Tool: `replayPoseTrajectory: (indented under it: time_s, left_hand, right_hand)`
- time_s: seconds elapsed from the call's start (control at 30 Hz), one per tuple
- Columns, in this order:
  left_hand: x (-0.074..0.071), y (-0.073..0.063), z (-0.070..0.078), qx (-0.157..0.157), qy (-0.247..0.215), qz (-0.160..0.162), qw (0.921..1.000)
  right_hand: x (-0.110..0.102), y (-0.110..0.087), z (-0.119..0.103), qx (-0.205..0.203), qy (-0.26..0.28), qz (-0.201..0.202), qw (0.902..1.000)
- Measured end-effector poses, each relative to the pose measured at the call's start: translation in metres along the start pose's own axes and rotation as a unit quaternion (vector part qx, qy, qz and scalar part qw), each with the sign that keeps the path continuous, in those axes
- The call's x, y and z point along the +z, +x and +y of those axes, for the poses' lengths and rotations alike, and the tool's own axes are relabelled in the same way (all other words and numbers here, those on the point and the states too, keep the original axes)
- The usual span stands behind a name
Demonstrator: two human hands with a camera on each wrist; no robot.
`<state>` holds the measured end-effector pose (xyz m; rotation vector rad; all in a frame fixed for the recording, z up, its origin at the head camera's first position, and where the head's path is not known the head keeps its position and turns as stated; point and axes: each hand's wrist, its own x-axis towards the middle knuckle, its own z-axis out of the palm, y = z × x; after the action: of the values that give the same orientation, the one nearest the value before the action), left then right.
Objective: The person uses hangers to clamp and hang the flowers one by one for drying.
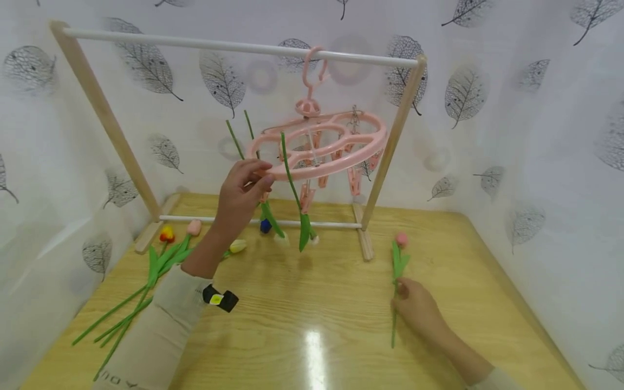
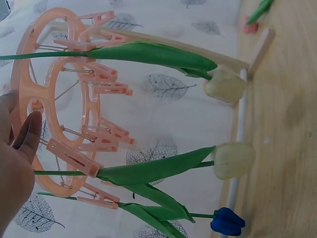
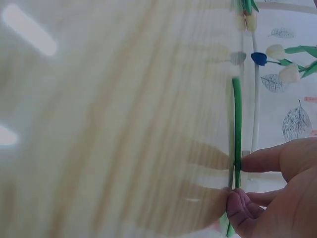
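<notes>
My left hand (image 1: 241,189) grips the left rim of a pink clip hanger (image 1: 341,163) between thumb and fingers. The hanger hooks over a white rod and tilts. Upside down from its clips hang a blue tulip (image 2: 228,221) and two white tulips, one lower (image 2: 234,161) and one higher (image 2: 225,85) in the left wrist view. Other pink clips (image 1: 355,181) hold nothing. On the table at the right, my right hand (image 1: 419,306) pinches the green stem (image 3: 237,119) of a pink tulip (image 1: 401,240), whose head points toward the back.
A wooden rack (image 1: 104,116) with a white top rod (image 1: 195,42) stands at the back of the wooden table (image 1: 273,325). Several loose tulips, including a red-yellow one (image 1: 167,234) and a yellow one (image 1: 238,246), lie at the left. Leaf-patterned cloth (image 1: 487,162) surrounds the table.
</notes>
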<state>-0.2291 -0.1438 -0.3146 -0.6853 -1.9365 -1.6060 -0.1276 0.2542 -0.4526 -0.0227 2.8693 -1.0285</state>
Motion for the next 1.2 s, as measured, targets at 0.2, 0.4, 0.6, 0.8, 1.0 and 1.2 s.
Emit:
replayPoseTrajectory:
  time_s: [0.2, 0.4, 0.6, 0.8, 1.0, 1.2]
  left_hand:
    - [0.0, 0.0, 0.0, 0.001, 0.005, -0.003, 1.0]
    - [0.001, 0.001, -0.002, 0.002, 0.004, -0.002, 1.0]
    - [0.0, 0.001, -0.004, 0.002, 0.001, -0.003, 1.0]
    - [-0.002, 0.0, -0.002, 0.004, 0.006, -0.007, 0.9999]
    - [-0.004, 0.002, -0.001, -0.001, 0.014, -0.01, 0.9999]
    - [-0.005, 0.002, -0.003, 0.0, 0.015, -0.016, 0.9998]
  right_hand:
    - [-0.011, 0.005, 0.01, 0.012, -0.023, 0.007, 0.9996]
    - [-0.02, 0.01, 0.022, 0.018, -0.031, 0.011, 0.9993]
    - [-0.028, 0.011, 0.028, 0.024, -0.033, -0.002, 0.9991]
    - [-0.032, 0.009, 0.03, 0.013, -0.038, -0.001, 0.9992]
    - [-0.034, 0.007, 0.033, 0.002, -0.044, 0.016, 0.9989]
    - [-0.043, 0.003, 0.03, 0.004, -0.047, 0.029, 0.9985]
